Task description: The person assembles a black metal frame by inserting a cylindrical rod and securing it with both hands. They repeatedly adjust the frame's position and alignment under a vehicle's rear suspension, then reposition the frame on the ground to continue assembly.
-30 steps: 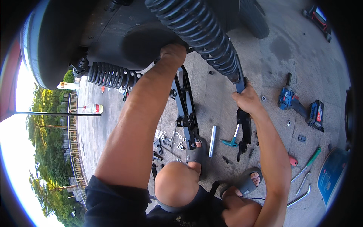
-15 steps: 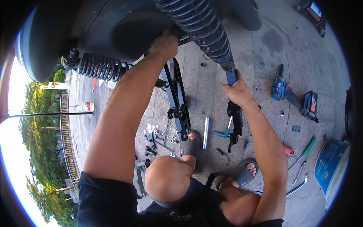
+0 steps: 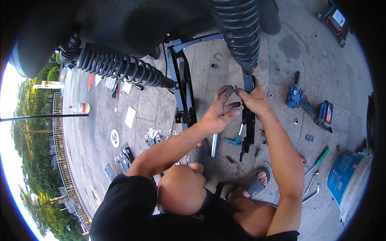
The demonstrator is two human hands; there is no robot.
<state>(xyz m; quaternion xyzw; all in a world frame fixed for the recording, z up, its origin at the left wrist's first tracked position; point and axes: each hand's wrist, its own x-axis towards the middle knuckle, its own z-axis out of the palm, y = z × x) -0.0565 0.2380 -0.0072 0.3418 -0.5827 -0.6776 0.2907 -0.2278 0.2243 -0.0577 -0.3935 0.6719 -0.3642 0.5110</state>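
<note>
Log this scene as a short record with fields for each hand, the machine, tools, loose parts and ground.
Left hand: the left hand, fingertips close to the other hand; whether they pinch anything is too small to tell
Right hand: the right hand, gripping a black bar at the lower end of the right coil spring
Machine: left coil spring, black frame arm
Tools: blue cordless power tool, teal-handled tool
Loose parts: silver tube, white disc
Ground: grey paving
</note>
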